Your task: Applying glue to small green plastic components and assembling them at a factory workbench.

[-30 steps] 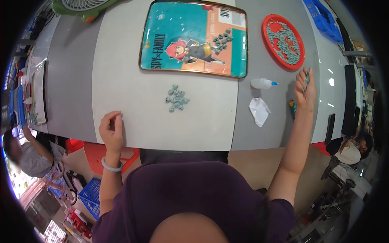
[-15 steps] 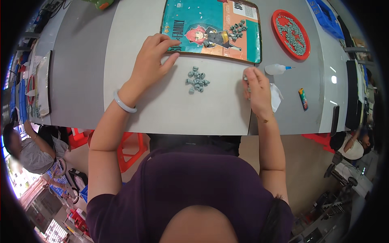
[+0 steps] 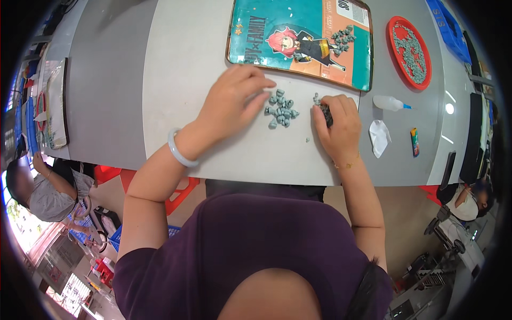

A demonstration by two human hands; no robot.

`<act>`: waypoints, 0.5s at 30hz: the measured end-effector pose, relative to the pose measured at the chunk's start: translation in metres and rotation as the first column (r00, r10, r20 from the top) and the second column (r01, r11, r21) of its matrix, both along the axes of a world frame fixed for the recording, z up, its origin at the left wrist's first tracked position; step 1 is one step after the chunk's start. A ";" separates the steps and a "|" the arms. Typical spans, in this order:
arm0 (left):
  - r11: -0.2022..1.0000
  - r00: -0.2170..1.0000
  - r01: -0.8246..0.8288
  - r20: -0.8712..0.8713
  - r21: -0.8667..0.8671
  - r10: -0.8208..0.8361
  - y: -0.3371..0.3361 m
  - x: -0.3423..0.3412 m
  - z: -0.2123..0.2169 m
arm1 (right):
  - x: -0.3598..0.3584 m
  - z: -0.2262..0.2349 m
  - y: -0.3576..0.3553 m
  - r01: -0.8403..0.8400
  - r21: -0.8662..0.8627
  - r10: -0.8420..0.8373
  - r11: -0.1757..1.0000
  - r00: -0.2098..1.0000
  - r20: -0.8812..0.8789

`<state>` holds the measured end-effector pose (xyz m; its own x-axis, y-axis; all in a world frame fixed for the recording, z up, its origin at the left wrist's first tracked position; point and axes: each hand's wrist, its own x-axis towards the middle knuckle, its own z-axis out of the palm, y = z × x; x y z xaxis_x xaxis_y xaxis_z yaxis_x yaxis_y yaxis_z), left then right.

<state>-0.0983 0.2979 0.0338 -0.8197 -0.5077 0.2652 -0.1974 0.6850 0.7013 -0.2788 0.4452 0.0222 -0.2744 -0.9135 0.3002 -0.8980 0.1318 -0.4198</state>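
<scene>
Several grey-green pieces lie clustered beside the left hand, its fingers loosely parted. The right hand curls around smaller pieces at the tabletop.

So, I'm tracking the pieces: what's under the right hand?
Small grey-green pieces show on the thumb side of the right hand; anything beneath its palm is hidden.

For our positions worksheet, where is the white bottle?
In the head view, the white bottle lies right of the right hand, between the red dish and the white sheet.
</scene>
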 end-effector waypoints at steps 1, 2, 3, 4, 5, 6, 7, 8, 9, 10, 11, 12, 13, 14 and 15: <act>0.991 0.999 0.003 0.038 0.131 -0.008 0.003 0.000 0.000 | -0.001 0.002 0.002 -0.017 -0.008 0.017 1.000 0.999 0.036; 0.991 0.999 0.000 0.040 0.135 -0.005 0.004 0.001 0.000 | -0.003 0.002 0.002 -0.039 -0.017 0.040 0.999 0.997 0.073; 0.987 0.996 0.041 0.070 0.157 -0.052 0.005 0.001 0.000 | -0.004 0.004 0.003 -0.041 -0.014 0.042 0.999 0.996 0.075; 0.980 0.989 0.084 0.104 0.182 -0.104 0.005 0.004 0.001 | -0.002 0.005 0.004 -0.050 -0.035 0.050 0.998 0.999 0.002; 0.977 0.991 0.081 0.090 0.197 -0.100 0.005 0.003 0.003 | -0.001 0.005 0.004 -0.061 -0.056 0.057 0.997 0.996 -0.072; 0.976 0.990 0.082 0.095 0.202 -0.103 0.004 0.002 0.003 | -0.001 0.006 0.003 -0.058 -0.052 0.054 0.997 0.996 -0.066; 0.972 0.994 0.070 0.067 0.224 -0.087 0.005 0.003 0.003 | -0.001 0.007 0.002 -0.075 -0.095 0.067 0.993 0.994 -0.085; 0.968 0.997 0.057 0.039 0.245 -0.069 0.004 0.005 0.002 | -0.002 0.006 0.002 -0.093 -0.139 0.078 0.986 0.991 -0.106; 0.967 0.997 0.058 0.042 0.249 -0.071 0.002 0.006 0.001 | -0.001 0.002 0.002 -0.091 -0.135 0.077 0.987 0.992 -0.103; 0.969 0.994 0.079 0.055 0.233 -0.094 0.000 0.005 0.001 | -0.004 -0.002 0.004 -0.078 -0.196 0.073 0.977 0.997 -0.031; 0.971 0.991 0.099 0.066 0.216 -0.116 -0.001 0.004 0.002 | -0.005 -0.005 0.006 -0.061 -0.257 0.074 0.964 0.997 0.039; 0.971 0.991 0.099 0.062 0.218 -0.115 0.000 0.004 0.001 | -0.004 -0.005 0.009 -0.064 -0.255 0.075 0.965 0.997 0.035; 0.973 0.987 0.141 0.051 0.181 -0.152 0.000 0.005 -0.002 | -0.003 -0.005 0.011 -0.014 -0.239 0.038 0.971 0.995 0.097; 0.973 0.981 0.182 0.042 0.143 -0.189 0.000 0.006 -0.003 | -0.002 -0.004 0.013 0.036 -0.220 -0.001 0.975 0.987 0.159; 0.973 0.981 0.182 0.037 0.139 -0.189 -0.001 0.005 -0.003 | -0.005 -0.003 0.013 0.034 -0.224 0.000 0.974 0.988 0.153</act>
